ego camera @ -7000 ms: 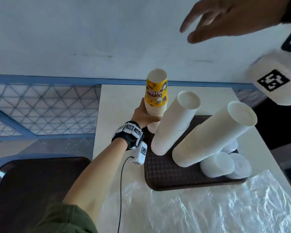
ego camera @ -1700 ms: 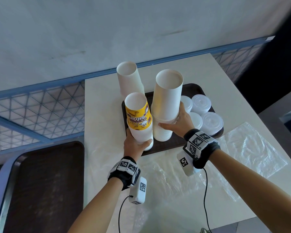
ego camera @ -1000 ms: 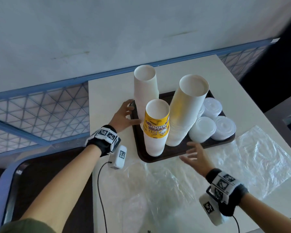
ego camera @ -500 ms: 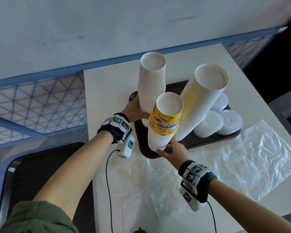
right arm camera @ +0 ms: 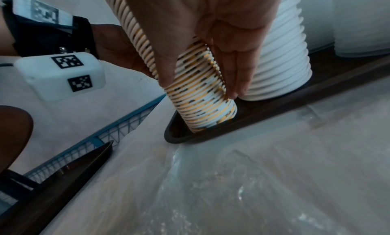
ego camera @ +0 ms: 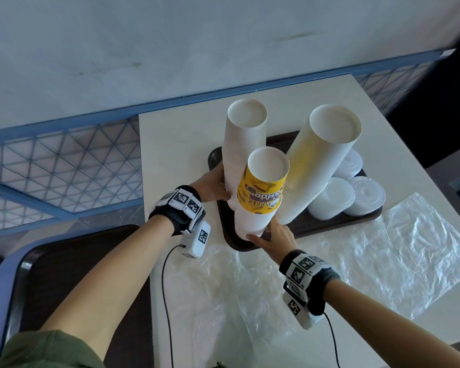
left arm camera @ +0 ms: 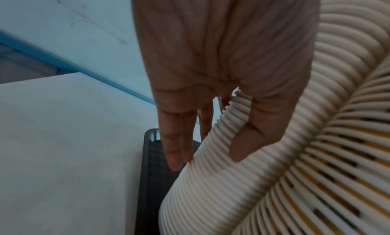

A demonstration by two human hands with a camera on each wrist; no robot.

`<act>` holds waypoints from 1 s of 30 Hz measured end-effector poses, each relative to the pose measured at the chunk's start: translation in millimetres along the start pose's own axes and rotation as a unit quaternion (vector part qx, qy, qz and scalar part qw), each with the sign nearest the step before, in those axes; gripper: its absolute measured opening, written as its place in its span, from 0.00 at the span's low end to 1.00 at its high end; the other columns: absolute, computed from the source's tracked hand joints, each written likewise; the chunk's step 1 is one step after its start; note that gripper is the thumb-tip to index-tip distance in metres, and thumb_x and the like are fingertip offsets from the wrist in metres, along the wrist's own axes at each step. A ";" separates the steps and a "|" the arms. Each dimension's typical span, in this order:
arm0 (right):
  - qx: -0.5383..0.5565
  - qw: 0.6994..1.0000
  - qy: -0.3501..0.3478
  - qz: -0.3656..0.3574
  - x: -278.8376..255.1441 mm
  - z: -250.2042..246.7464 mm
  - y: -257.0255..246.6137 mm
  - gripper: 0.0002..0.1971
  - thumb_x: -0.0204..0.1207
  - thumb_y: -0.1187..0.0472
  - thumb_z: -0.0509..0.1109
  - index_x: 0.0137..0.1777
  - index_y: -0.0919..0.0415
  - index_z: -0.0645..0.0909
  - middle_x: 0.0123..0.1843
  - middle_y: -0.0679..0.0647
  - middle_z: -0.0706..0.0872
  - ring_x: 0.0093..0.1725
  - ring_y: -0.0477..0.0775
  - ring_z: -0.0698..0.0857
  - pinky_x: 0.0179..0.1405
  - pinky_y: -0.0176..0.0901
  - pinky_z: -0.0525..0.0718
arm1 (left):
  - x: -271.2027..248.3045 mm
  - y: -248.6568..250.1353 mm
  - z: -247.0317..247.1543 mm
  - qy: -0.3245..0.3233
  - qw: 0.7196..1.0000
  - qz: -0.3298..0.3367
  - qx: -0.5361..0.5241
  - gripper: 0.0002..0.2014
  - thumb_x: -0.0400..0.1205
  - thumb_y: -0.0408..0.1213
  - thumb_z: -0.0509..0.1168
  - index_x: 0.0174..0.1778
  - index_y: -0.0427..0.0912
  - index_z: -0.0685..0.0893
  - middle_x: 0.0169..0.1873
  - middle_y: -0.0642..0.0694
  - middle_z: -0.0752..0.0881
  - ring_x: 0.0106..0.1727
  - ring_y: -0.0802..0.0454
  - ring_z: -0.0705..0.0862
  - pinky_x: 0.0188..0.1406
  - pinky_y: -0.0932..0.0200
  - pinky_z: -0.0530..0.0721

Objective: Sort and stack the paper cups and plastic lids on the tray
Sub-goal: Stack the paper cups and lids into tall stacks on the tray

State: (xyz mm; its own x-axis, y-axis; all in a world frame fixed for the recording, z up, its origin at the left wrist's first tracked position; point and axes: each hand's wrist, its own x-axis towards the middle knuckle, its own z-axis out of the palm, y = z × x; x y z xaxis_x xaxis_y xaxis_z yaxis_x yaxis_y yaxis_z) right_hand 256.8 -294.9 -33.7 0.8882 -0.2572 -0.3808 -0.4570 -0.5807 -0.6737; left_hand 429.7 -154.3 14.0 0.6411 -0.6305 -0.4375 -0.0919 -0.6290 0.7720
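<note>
Both forearms are bare. Behind the left hand (ego camera: 210, 185) sits a black wrist strap (ego camera: 179, 221) faced with white square-code tags, a white coded box (ego camera: 198, 239) hanging under it, a thin black cable (ego camera: 165, 301) trailing back. Behind the right hand (ego camera: 274, 239), a matching strap (ego camera: 307, 272) and box (ego camera: 299, 312). An olive-green sleeve (ego camera: 48, 350) covers the left upper arm.
</note>
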 end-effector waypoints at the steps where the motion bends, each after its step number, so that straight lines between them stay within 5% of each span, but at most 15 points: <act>1: 0.000 1.000 -0.001 0.000 0.3 0.0 -0.2 0.36 0.69 0.45 0.74 0.74 0.56 0.66 0.62 0.53 0.85 0.60 0.58 0.84 0.56 0.48 0.81 | -2.2 0.4 2.7 0.001 1.000 0.000 -0.005 0.47 0.70 0.26 0.72 0.79 0.49 0.52 0.64 0.42 0.79 0.63 0.42 0.80 0.62 0.46 0.82; 9: -0.007 1.000 -0.013 0.007 0.3 -1.7 -2.8 0.37 0.69 0.44 0.74 0.75 0.54 0.63 0.65 0.54 0.84 0.60 0.57 0.84 0.58 0.49 0.82 | -13.5 0.5 15.3 0.033 0.999 -0.011 -0.031 0.41 0.75 0.24 0.67 0.79 0.49 0.52 0.57 0.47 0.77 0.57 0.45 0.79 0.55 0.54 0.80; 15: -0.023 0.999 -0.036 0.009 -12.8 -15.5 -5.1 0.33 0.72 0.49 0.73 0.74 0.59 0.66 0.66 0.57 0.82 0.65 0.57 0.80 0.62 0.48 0.78 | -34.2 -14.7 31.7 0.096 0.984 -0.049 -0.141 0.41 0.72 0.25 0.68 0.78 0.48 0.57 0.65 0.35 0.75 0.58 0.41 0.80 0.63 0.42 0.81; 18: -0.001 0.999 0.029 0.032 -19.8 -24.9 11.9 0.24 0.70 0.50 0.76 0.60 0.63 0.77 0.55 0.59 0.86 0.55 0.56 0.84 0.56 0.46 0.81 | -52.3 -24.3 52.2 0.115 0.978 -0.081 -0.152 0.42 0.71 0.23 0.69 0.78 0.47 0.57 0.64 0.32 0.76 0.54 0.42 0.81 0.63 0.42 0.81; 20: 0.049 0.992 0.105 0.046 -23.2 -34.3 23.3 0.20 0.66 0.53 0.79 0.50 0.60 0.74 0.48 0.60 0.84 0.44 0.57 0.82 0.45 0.43 0.81 | -65.6 -24.6 70.9 0.120 0.977 -0.090 -0.152 0.46 0.68 0.26 0.73 0.78 0.46 0.56 0.64 0.33 0.76 0.57 0.42 0.80 0.64 0.44 0.80; 22: 0.078 0.982 0.162 0.051 -21.8 -46.8 27.9 0.26 0.63 0.54 0.81 0.52 0.60 0.70 0.51 0.62 0.81 0.40 0.55 0.80 0.39 0.38 0.78 | -74.1 -21.0 90.3 0.133 0.976 -0.091 -0.148 0.48 0.68 0.27 0.75 0.79 0.45 0.54 0.67 0.35 0.74 0.63 0.41 0.78 0.66 0.47 0.78; 26: 0.120 0.977 0.174 -0.005 -4.0 -73.2 19.7 0.47 0.59 0.57 0.84 0.74 0.62 0.59 0.69 0.63 0.72 0.59 0.63 0.81 0.57 0.52 0.82 | -75.9 -7.1 119.2 0.204 0.959 -0.058 -0.186 0.54 0.60 0.40 0.79 0.79 0.43 0.55 0.72 0.41 0.70 0.69 0.46 0.73 0.63 0.56 0.74; 30: 0.103 0.982 0.149 -0.056 14.0 -87.1 5.9 0.56 0.56 0.60 0.85 0.79 0.64 0.52 0.77 0.60 0.66 0.75 0.61 0.70 0.71 0.55 0.73 | -68.8 8.2 133.6 0.293 0.931 -0.054 -0.210 0.55 0.52 0.52 0.78 0.75 0.44 0.62 0.68 0.45 0.77 0.63 0.49 0.79 0.61 0.53 0.78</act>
State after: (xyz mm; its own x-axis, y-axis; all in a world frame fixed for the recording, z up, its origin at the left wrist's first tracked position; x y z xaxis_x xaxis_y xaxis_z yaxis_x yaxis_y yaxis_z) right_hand 270.7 -369.3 12.1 0.8941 -0.4328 -0.1151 -0.3278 -0.4573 -0.8267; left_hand 283.1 -176.8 -11.2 0.9464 -0.1397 -0.2914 0.2248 -0.3631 0.9042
